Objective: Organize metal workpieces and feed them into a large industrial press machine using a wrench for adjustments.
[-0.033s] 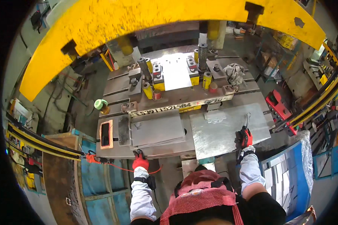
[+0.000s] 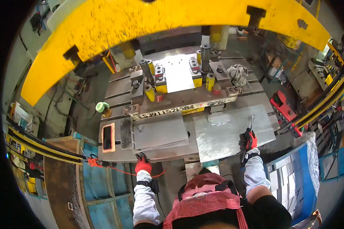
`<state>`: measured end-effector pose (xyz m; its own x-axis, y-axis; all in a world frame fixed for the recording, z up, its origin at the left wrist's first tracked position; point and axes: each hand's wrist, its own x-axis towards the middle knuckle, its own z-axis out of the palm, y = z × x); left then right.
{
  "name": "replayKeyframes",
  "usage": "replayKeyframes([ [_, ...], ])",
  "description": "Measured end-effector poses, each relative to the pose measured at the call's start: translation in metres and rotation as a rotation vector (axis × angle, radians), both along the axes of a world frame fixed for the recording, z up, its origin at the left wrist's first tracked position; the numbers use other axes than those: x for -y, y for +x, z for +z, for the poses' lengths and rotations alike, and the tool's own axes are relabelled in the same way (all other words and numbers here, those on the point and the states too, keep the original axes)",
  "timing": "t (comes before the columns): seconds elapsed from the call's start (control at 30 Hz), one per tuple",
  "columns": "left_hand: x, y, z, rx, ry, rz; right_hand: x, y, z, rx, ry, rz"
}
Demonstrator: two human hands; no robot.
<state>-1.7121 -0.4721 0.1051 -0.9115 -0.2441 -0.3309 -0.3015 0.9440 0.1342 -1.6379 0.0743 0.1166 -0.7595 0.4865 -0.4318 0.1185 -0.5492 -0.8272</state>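
My left hand (image 2: 143, 165), in a red glove with dark fingertips, rests against the front edge of the press table (image 2: 164, 152). Its fingers look slightly apart, with nothing visible in them. A curled red hose (image 2: 158, 175) passes beside it. My right hand (image 2: 248, 140), in a red and black glove, is closed on a tool with a slim metal rod (image 2: 252, 120); its handle is mostly hidden. The hand is over a large bare metal sheet (image 2: 225, 141). A stack of grey metal sheets (image 2: 160, 131) lies left of that sheet. Beyond is a die (image 2: 179, 100) with a bright plate (image 2: 179, 74).
The yellow press ram (image 2: 160, 23) arches above the die. Yellow and dark posts (image 2: 205, 57) stand around it. A grey rag (image 2: 237, 74) lies at right. A red pedestal (image 2: 284, 107), a blue bin with metal pieces (image 2: 290, 179) and a blue rack (image 2: 103, 175) flank the table.
The yellow ram sits slightly lower in the picture. My hands, the sheets and the die show no visible movement.
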Motion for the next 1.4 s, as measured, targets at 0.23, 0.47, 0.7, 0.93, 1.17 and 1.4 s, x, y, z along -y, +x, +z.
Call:
replayKeyframes([
  [0.23, -0.001, 0.004, 0.010, 0.028, 0.033, -0.033, -0.005, 0.002, 0.008, 0.103, -0.096, 0.092],
  [0.47, 0.003, -0.002, -0.001, 0.021, 0.031, -0.039, -0.006, 0.001, -0.003, -0.023, -0.018, -0.040],
  [0.7, 0.010, -0.003, -0.012, 0.044, 0.035, -0.014, 0.000, 0.000, 0.004, -0.055, -0.025, -0.053],
  [0.93, 0.012, 0.005, -0.018, -0.129, 0.062, -0.067, 0.000, -0.002, 0.003, 0.032, -0.007, -0.030],
  [1.17, 0.003, 0.006, -0.007, -0.045, 0.068, 0.007, -0.002, 0.005, -0.001, -0.022, 0.055, 0.055],
  [1.4, 0.078, 0.059, -0.065, -0.186, 0.075, -0.125, 0.041, -0.015, 0.073, -0.291, 0.198, 0.173],
])
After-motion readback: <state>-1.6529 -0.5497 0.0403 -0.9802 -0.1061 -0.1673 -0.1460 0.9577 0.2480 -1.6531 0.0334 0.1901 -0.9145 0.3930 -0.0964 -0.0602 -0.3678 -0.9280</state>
